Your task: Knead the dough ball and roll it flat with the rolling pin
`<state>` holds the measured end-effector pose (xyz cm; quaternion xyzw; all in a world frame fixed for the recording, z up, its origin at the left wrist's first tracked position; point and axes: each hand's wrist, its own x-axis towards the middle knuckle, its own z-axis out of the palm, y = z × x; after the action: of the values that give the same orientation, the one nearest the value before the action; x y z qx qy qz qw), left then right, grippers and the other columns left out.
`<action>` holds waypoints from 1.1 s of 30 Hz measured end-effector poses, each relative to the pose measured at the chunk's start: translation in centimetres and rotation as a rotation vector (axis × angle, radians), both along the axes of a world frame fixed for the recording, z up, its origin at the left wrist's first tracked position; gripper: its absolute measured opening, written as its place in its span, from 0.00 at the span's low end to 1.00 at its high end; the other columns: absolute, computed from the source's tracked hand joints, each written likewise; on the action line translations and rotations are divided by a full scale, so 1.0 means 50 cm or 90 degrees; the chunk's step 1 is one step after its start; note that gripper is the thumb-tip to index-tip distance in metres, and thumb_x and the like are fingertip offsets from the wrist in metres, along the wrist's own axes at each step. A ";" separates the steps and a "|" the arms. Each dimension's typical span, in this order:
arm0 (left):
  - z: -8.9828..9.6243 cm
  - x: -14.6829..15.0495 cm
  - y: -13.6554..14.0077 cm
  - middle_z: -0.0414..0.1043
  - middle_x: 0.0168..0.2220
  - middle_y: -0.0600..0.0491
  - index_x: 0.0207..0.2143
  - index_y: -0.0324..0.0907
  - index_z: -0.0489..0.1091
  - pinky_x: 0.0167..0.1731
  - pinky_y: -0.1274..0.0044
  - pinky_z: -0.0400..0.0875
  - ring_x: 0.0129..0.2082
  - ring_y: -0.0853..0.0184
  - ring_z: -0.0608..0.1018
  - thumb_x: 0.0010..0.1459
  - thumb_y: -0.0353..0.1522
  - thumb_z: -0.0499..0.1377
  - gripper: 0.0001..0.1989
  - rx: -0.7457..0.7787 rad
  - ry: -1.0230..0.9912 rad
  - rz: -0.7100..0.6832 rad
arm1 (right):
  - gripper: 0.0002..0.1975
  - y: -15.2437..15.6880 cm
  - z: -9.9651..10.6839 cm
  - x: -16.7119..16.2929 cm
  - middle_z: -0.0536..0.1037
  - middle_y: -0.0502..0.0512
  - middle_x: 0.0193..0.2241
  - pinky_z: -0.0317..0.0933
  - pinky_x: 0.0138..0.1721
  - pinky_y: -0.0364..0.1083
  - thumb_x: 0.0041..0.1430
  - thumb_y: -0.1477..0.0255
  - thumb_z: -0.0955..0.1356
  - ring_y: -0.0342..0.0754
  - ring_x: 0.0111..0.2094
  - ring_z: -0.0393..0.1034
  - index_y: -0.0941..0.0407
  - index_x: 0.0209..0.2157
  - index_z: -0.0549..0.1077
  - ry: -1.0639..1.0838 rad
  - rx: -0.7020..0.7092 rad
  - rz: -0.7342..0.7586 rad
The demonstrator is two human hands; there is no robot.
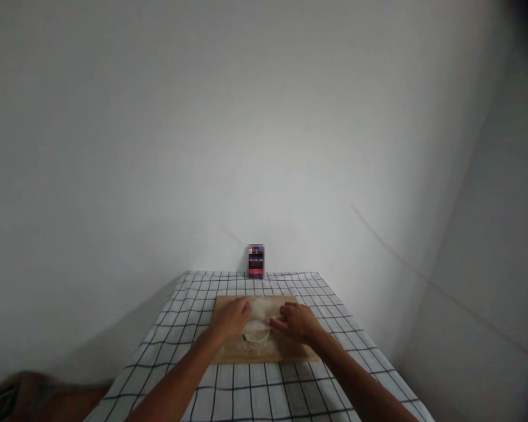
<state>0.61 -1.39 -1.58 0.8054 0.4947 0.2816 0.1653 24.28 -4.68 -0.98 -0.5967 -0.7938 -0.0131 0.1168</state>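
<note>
A pale, flattened piece of dough point(262, 309) lies on a wooden board point(286, 351), its near edge folded or lifted into a rounded flap point(257, 336). At its left side, my left hand point(233, 316) has curled fingers closed on the edge of the dough. Over on the right side, my right hand point(295, 321) also has bent fingers, with its thumb reaching inward against the dough. The fingertips of both hands are partly hidden, and the picture is dim and soft there. White flour is scattered on the board in front of the dough.
A table with a white, dark-checked cloth point(255, 390) carries the board. At the far edge a small dark upright object point(256, 262), blurred into blocks, stands against the white wall point(264, 146). Low on the left is a dark, brownish object point(24, 398).
</note>
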 end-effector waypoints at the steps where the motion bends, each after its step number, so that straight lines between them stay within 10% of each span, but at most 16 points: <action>1: -0.017 0.003 -0.002 0.81 0.48 0.45 0.48 0.44 0.76 0.54 0.65 0.67 0.50 0.55 0.79 0.70 0.39 0.48 0.19 0.024 0.016 0.019 | 0.34 0.006 -0.004 0.001 0.84 0.62 0.36 0.64 0.38 0.48 0.72 0.45 0.56 0.56 0.38 0.79 0.55 0.32 0.80 -0.010 -0.016 -0.006; 5: -0.048 0.008 0.010 0.78 0.54 0.41 0.51 0.43 0.75 0.61 0.58 0.60 0.59 0.53 0.73 0.70 0.33 0.49 0.17 0.119 0.078 0.086 | 0.35 0.041 -0.010 0.006 0.84 0.64 0.37 0.65 0.40 0.51 0.76 0.52 0.50 0.58 0.40 0.80 0.55 0.37 0.80 -0.017 -0.020 -0.015; 15: -0.056 0.006 0.042 0.79 0.41 0.42 0.43 0.41 0.75 0.50 0.59 0.67 0.45 0.53 0.79 0.73 0.32 0.45 0.18 0.202 0.184 0.129 | 0.22 0.112 -0.025 0.012 0.79 0.57 0.53 0.62 0.53 0.50 0.77 0.59 0.55 0.53 0.55 0.71 0.51 0.52 0.76 0.031 0.018 0.060; 33: -0.077 0.021 -0.038 0.77 0.57 0.39 0.58 0.39 0.72 0.57 0.53 0.70 0.57 0.49 0.76 0.73 0.39 0.48 0.22 0.283 0.266 0.151 | 0.24 -0.006 -0.096 0.030 0.74 0.58 0.63 0.55 0.67 0.56 0.76 0.66 0.54 0.54 0.66 0.64 0.53 0.59 0.74 0.103 0.064 0.032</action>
<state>1.67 -3.28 -5.41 0.7991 0.5346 0.2284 -0.1535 25.80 -4.96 -5.79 -0.5692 -0.7949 -0.0017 0.2104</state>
